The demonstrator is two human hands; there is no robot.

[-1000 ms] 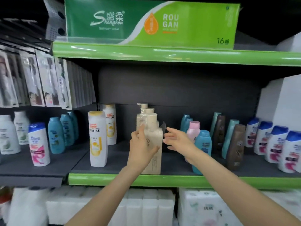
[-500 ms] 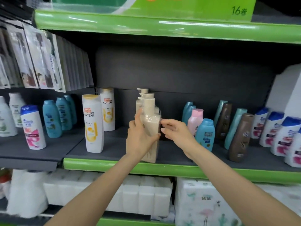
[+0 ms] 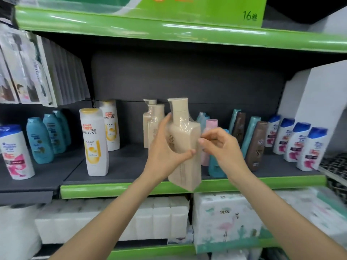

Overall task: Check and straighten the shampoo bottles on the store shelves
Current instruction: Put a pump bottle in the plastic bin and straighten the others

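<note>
My left hand (image 3: 165, 147) grips the cream pump bottle (image 3: 185, 145), lifted off the shelf (image 3: 131, 188) at centre view, my right hand (image 3: 219, 147) pinching its loose plastic wrap at three o'clock; tugging there could tear the film or twist the bottle free.
</note>
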